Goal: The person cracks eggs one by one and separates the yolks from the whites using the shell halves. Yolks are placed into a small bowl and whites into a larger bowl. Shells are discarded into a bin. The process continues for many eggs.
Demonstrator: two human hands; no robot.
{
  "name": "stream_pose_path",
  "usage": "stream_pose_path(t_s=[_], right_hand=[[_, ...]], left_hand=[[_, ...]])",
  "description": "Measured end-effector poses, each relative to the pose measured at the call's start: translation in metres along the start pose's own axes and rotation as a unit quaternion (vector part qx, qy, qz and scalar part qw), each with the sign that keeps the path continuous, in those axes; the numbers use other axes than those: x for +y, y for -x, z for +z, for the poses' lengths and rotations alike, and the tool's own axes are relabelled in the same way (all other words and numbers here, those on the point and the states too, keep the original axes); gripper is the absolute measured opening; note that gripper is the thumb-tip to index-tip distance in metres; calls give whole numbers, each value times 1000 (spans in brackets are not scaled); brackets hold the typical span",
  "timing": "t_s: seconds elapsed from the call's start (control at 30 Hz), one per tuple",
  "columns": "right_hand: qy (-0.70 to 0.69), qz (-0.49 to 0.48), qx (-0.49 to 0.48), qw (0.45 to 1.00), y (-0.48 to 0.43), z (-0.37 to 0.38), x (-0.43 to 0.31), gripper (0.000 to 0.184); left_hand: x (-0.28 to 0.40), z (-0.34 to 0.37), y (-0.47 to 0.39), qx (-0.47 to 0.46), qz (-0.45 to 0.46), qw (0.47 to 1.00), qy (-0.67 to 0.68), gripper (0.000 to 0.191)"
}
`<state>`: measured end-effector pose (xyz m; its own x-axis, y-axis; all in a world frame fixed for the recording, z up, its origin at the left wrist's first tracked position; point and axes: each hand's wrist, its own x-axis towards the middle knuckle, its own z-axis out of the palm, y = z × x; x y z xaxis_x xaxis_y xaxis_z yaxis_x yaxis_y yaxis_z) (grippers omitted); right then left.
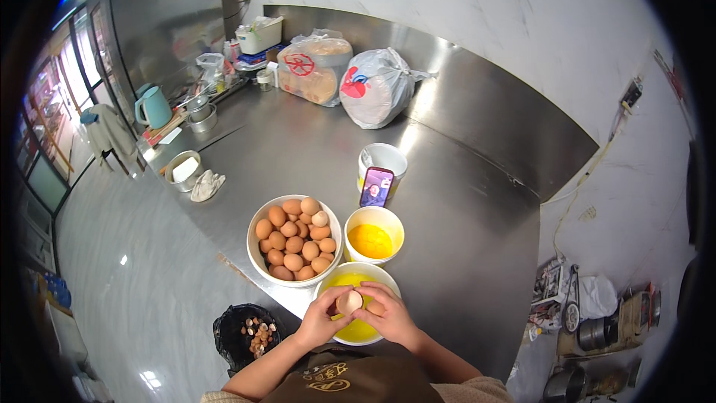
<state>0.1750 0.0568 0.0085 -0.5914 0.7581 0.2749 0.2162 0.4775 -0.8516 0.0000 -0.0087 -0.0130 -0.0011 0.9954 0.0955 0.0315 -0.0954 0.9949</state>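
Both hands are over a white tub (399,282) of egg white, near the counter's front edge. My left hand (323,319) grips an eggshell half (350,303), its pale hollow side facing up. Curled around a brown shell piece (376,308) is my right hand (391,316), its fingertips close to or touching the left one's shell. Whether the right hand's piece is a half or a whole egg is hidden by the fingers. Just beyond stands a tub (400,226) holding yellow yolks (370,241). Left of it, a large white bucket (251,246) is heaped with brown eggs (294,244).
A phone (376,187) leans on a white bucket (391,158). Below the counter edge, a black-lined bin (229,327) holds broken shells (260,338). A metal pan (184,182) and cloth (208,186) lie left. Tied plastic bags (376,92) and a kettle (155,107) stand farther back.
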Motion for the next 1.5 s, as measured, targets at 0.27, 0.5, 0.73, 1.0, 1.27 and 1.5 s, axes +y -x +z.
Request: stream_pose_path(t_s=[0.27,0.5,0.73,1.0,1.27,1.5], right_hand=[[16,67,-19,997,1,-14,-5,53],[-39,149,-8,988,17,-13,13,49],[-93,169,5,981,18,-5,17,47],[-194,246,22,949,35,-14,27,45],[-503,291,90,809,38,-25,34,43],[-281,188,26,941,15,-19,-2,52]], left_hand=[[-18,-81,102,230,-66,970,42,69],[-39,-136,127,310,-133,860,-382,60],[-24,-118,-52,-46,-26,841,-539,21],[-78,-103,-103,-106,-206,718,-656,27],[2,-95,-88,25,-137,884,-446,44],[30,-36,-25,3,-256,872,418,29]])
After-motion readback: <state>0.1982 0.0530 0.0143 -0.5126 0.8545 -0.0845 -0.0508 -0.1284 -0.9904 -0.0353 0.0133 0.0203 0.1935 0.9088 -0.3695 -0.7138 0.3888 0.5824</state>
